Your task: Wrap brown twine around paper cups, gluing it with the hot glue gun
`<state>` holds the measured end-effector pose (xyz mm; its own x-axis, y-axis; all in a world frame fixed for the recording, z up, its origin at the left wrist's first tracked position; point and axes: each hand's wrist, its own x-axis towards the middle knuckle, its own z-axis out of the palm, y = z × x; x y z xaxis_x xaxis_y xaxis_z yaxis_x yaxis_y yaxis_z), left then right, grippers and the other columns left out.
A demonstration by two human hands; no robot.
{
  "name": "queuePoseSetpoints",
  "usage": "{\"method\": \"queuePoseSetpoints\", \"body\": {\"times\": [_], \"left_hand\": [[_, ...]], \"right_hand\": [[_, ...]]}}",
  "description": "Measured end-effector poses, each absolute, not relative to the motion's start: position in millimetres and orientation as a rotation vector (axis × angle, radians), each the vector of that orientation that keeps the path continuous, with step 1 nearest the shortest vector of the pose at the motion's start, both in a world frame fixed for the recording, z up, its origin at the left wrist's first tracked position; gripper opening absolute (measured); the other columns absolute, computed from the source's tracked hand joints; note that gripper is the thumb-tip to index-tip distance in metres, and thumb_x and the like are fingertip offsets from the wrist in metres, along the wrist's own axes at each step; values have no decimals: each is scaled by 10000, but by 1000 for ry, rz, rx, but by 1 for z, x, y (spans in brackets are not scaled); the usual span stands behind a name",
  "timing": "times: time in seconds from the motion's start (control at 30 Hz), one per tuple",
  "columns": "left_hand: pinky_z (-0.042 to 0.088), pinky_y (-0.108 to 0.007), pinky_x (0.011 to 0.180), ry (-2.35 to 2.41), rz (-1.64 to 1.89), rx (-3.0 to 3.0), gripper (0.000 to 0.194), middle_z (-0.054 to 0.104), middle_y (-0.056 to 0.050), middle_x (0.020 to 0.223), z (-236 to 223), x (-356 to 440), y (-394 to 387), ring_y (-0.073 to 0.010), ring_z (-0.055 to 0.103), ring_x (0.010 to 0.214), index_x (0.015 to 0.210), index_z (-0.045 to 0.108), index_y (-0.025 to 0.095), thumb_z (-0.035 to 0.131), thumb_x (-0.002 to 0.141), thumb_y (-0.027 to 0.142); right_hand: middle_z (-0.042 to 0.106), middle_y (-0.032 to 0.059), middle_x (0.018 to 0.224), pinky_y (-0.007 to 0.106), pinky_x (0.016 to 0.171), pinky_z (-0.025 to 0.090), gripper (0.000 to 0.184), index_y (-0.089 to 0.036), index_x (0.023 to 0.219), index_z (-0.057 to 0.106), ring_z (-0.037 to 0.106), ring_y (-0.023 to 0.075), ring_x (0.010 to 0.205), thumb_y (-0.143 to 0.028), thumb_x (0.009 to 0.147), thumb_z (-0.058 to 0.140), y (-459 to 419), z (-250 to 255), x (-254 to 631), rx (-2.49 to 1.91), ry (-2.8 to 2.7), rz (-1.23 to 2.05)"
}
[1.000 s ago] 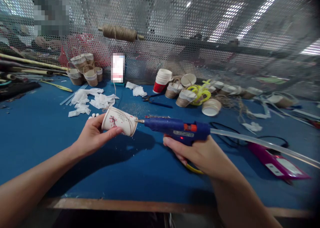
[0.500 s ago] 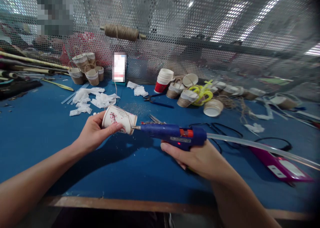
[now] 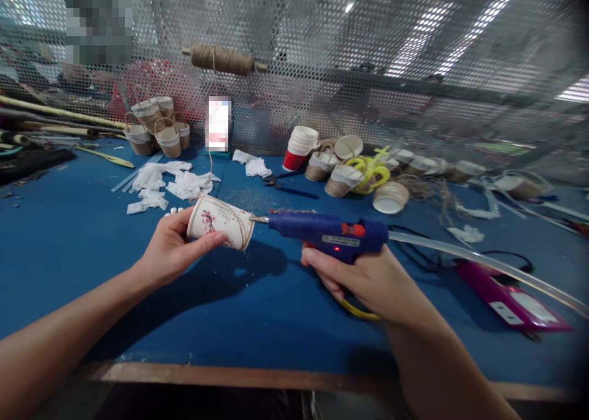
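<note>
Left side first: wrapped cups (image 3: 168, 141) and white scraps (image 3: 188, 186) sit on the blue table (image 3: 221, 322), behind the work. Fine there, just don't let scraps touch hot glue.

Left hand (image 3: 168, 245) grips the printed paper cup (image 3: 216, 219), thumb on the near side. Cup's held above the table, tipped sideways, one end facing right. Grip should be firm enough to stop it rolling, light enough not to crush the wall. I'd keep the thumb well back from the glue line.

Twine (image 3: 240, 222) lies along the cup's side and round its right end. Best to hold it flat and snug, no slack loop, so glue catches both twine and paper.

Nozzle (image 3: 261, 219) is at that right end, touching or just beside it; can't tell which. Looks like a glue-placing step. Small, even bead, steady tip, no scraping, no long dwell: thin paper could soften or glue could string.

Right hand (image 3: 363, 282) is wrapped round the blue glue gun (image 3: 317, 233), red light on. Trigger squeeze not visible. Keep wrist level, squeeze gently. Yellow loop (image 3: 359, 313) under that hand: can't tell what it belongs to.

Clear glue stick (image 3: 427, 241) trails right, over the purple power strip (image 3: 506, 303). Mind it doesn't snag.
</note>
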<state>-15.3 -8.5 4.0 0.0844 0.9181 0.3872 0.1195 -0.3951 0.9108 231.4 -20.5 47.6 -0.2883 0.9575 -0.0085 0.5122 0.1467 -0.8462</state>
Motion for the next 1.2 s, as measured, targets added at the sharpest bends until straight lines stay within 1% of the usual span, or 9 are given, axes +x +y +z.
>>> {"method": "queuePoseSetpoints", "body": {"times": [0.23,0.37,0.47,0.57,0.7,0.83,0.93,1.1,1.2], "left_hand": [[473,-183,534,1011,1397,1621,107,680,-3,679,5,-14,-10,-98,565,556,733,647,158,692,637,173],[471,-193,548,1039,1377,1544,139,672,-5,680,4,-15,-7,-104,566,571,747,645,149,700,634,208],[478,-210,591,1031,1331,1450,181,680,-22,730,1,-16,-3,-117,582,612,812,650,147,682,666,249],[482,-233,664,969,1319,1372,197,689,-43,815,-1,-16,-1,-136,602,700,864,655,152,633,719,284],[475,-246,667,952,1320,1303,206,690,-41,764,-2,-16,1,-138,600,686,832,673,140,569,768,306],[463,-248,684,948,1272,1315,169,697,-38,748,-2,-16,2,-139,598,699,764,689,140,597,751,281],[460,-275,715,971,1250,1327,165,703,-46,770,-3,-16,3,-157,601,738,773,693,140,620,733,283],[460,-275,704,973,1239,1304,159,707,-47,777,-3,-15,4,-144,600,714,786,694,147,614,736,275],[458,-260,697,957,1235,1305,146,707,-38,770,-3,-16,5,-131,600,702,796,695,158,610,741,263]], "right_hand": [[406,-74,382,199,346,332,230,-164,706,526,381,58,324,-387,748,565,-11,45,231,-1302,-1749,1221],[401,-88,400,177,345,278,199,-151,800,531,344,40,340,-301,707,624,-1,40,231,-1250,-1576,1421],[446,-67,446,172,376,295,201,-132,769,543,373,37,386,-262,666,656,11,36,233,-1284,-1472,1445],[530,-14,542,180,407,345,211,-120,684,541,454,55,451,-272,632,677,25,31,236,-1421,-1383,1341],[544,6,573,184,421,373,177,-120,671,552,460,57,459,-273,668,641,45,21,236,-1528,-1382,1223],[572,37,614,200,442,394,143,-126,646,538,471,66,472,-241,691,610,61,11,230,-1574,-1460,1190],[578,49,608,222,476,408,205,-134,611,525,486,81,479,-295,733,562,69,7,226,-1641,-1566,1102],[513,30,484,253,522,370,345,-188,479,430,547,167,576,-401,717,561,84,2,223,-1808,-1754,722],[558,80,539,276,581,366,348,-193,448,423,578,230,700,-361,713,574,92,-1,219,-1884,-1839,530]]}}
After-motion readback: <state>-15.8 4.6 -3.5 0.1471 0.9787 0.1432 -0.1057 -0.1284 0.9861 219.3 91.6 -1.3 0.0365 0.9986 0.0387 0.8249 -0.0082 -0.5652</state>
